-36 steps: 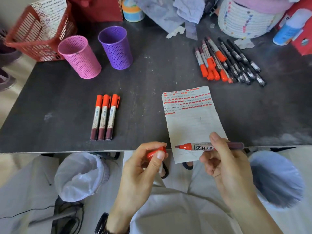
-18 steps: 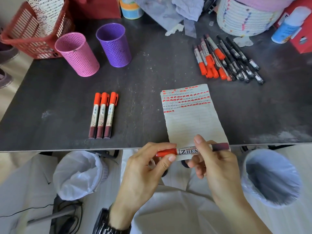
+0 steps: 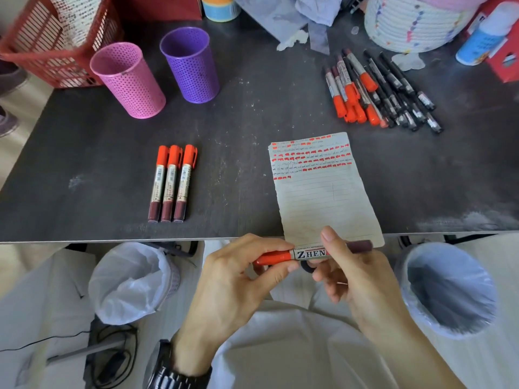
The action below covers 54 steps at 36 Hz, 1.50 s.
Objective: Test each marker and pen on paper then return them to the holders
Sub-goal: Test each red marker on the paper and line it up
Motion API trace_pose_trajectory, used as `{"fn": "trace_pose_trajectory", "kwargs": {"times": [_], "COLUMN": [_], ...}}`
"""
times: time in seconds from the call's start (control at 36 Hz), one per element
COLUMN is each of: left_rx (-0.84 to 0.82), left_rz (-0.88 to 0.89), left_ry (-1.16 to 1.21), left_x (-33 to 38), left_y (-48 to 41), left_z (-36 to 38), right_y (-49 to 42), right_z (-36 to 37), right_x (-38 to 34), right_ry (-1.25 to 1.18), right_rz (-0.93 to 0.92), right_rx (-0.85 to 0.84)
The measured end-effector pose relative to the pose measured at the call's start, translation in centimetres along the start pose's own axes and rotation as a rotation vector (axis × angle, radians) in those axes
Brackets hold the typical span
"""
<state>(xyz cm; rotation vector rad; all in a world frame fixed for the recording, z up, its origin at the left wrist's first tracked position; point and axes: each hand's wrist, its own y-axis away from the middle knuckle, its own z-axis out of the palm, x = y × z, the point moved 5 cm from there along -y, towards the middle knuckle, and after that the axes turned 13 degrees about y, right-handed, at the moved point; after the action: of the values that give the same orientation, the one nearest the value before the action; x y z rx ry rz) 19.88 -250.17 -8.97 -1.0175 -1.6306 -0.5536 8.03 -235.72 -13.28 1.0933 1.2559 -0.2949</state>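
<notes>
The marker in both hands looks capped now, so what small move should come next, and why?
Probably let the left hand release the cap and have the right hand carry the marker to the table, beside the three markers lying in a row. Its orange cap appears seated, and the pink holder and purple holder show nothing inside.

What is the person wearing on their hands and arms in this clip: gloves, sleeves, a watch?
Both hands are bare, with no gloves and no rings that show. The left hand has a dark wristwatch with a black link band on its wrist. The right hand and its forearm are uncovered; no sleeve shows on either arm.
</notes>
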Motion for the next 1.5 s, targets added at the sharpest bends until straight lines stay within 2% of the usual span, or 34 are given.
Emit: {"fn": "trace_pose_trajectory", "kwargs": {"times": [0.11,0.22,0.33,0.42,0.5,0.58,0.67,0.75,0.81,0.89,1.08,1.39,1.5], "left_rx": [-0.047,-0.151,-0.276,-0.287,-0.224,-0.04,0.179,0.249,0.266,0.31,0.358,0.36,0.327], "left_rz": [-0.059,-0.139,-0.209,-0.245,-0.259,-0.256,-0.409,-0.491,-0.492,-0.499,-0.53,-0.48,-0.42], "left_ry": [0.022,0.041,0.093,0.074,0.107,0.485,0.972,1.286,1.423,1.441,1.443,1.493,1.449], "left_x": [-0.2,-0.5,-0.7,-1.3,-1.8,-1.3,-1.2,-1.0,-1.1,-1.2,-1.3,-0.3,0.4], "left_y": [-0.3,-0.6,-1.2,-2.1,-2.7,-3.5,-4.4,-5.2,-5.6,-6.1,-5.9,-6.1,-6.7], "left_z": [-1.1,-1.5,-1.2,-1.8,-2.6,-2.9,-2.2,-0.8,-0.1,0.5,1.2,-0.6,-1.8], "right_y": [0.2,1.0,1.3,1.1,1.1,1.5,2.1,2.4,2.6,3.2,4.5,4.7,4.7], "right_z": [-1.6,-2.1,-0.9,-0.3,0.3,1.5,3.3,4.6,4.9,5.1,6.3,7.8,8.3], "right_x": [-1.5,-2.4,-1.5,-0.9,0.0,1.0,1.2,1.1,1.1,1.1,0.9,-0.4,-1.3], "right_ry": [0.042,0.327,0.563,0.489,0.339,0.192,0.053,0.025,0.111,0.182,0.062,-0.043,-0.018], "right_rz": [-0.093,-0.232,-0.328,-0.316,-0.222,-0.128,-0.062,-0.059,-0.111,-0.173,-0.143,-0.062,-0.114], "right_rx": [-0.151,-0.329,-0.393,-0.361,-0.326,-0.328,-0.33,-0.262,-0.163,-0.065,0.068,0.032,0.02]}}
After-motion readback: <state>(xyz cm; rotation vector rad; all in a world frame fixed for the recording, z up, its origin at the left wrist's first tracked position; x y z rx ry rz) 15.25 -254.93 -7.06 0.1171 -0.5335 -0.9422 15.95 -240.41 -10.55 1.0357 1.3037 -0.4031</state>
